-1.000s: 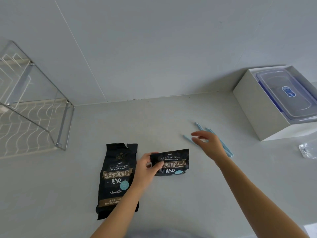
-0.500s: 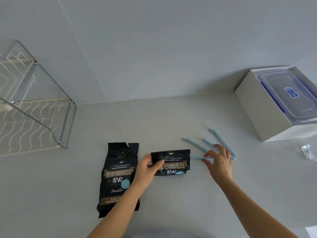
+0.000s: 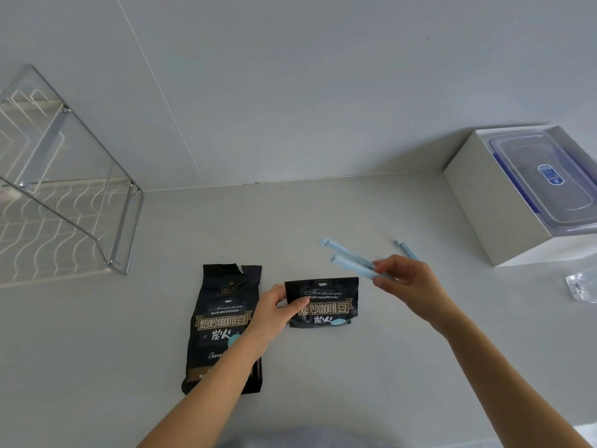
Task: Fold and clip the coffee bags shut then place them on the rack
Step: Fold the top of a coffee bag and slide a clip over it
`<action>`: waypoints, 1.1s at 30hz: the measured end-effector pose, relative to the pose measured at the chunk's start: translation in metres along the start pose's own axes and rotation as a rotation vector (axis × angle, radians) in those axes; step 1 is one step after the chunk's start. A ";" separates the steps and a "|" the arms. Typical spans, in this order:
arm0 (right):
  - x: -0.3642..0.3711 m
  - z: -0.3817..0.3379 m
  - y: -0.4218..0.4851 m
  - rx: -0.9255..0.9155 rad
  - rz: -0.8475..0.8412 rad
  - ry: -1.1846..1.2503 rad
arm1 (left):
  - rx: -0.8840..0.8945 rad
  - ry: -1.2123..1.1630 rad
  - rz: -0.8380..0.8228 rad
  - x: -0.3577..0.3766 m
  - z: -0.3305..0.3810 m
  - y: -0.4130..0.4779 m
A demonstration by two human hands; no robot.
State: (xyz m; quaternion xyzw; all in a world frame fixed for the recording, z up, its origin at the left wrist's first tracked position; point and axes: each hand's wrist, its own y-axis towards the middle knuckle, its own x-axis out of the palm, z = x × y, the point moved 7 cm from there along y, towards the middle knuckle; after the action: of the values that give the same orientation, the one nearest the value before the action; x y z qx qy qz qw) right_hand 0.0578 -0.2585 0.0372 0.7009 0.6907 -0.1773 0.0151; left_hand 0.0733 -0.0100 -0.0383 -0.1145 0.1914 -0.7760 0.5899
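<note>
White box [image 3: 491,202]: right of frame, holds lidded clear container [image 3: 549,179].
Left hand [image 3: 274,313]: pinches folded coffee bag [image 3: 326,305].
Right hand [image 3: 410,282]: grips blue clips [image 3: 350,261].
Rack [image 3: 74,202]: left.

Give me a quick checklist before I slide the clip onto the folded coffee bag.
1. Folded bag pinned flat by left hand: ok.
2. Blue clip in right hand: ok.
3. Clip open enough for the fold: looks parted at its tips, ok.
4. Clip lined up over the fold: not ok, it is above and to the right of it.
5. Fold tight enough to hold: cannot tell.
6. Second bag folded: not ok, lying unfolded.
</note>
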 end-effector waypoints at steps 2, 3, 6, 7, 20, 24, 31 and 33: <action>0.004 -0.012 -0.002 -0.068 -0.027 -0.213 | 0.007 0.003 -0.001 0.000 0.001 0.000; 0.008 -0.016 -0.003 -0.103 -0.040 -0.310 | 0.008 0.003 -0.005 0.000 0.001 0.000; 0.019 -0.025 -0.008 -0.153 -0.066 -0.426 | -0.001 -0.004 -0.014 0.000 0.001 -0.001; 0.023 -0.027 -0.009 -0.156 -0.066 -0.430 | -0.005 -0.009 -0.016 0.000 0.001 -0.002; 0.043 -0.035 -0.008 -0.193 -0.087 -0.500 | 0.026 -0.044 -0.049 0.003 0.007 -0.006; 0.047 -0.035 -0.008 -0.182 -0.090 -0.510 | 0.026 -0.056 -0.041 0.003 0.007 -0.007; 0.063 -0.040 -0.003 -0.182 -0.129 -0.580 | 0.041 -0.094 -0.047 0.003 0.010 -0.009; 0.067 -0.043 0.000 -0.189 -0.151 -0.624 | 0.036 -0.097 -0.039 0.002 0.009 -0.009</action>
State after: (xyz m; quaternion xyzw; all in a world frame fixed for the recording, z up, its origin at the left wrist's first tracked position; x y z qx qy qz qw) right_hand 0.0662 -0.1830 0.0591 0.5552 0.7161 -0.3193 0.2775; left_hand 0.0686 -0.0112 -0.0263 -0.1452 0.1464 -0.7843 0.5852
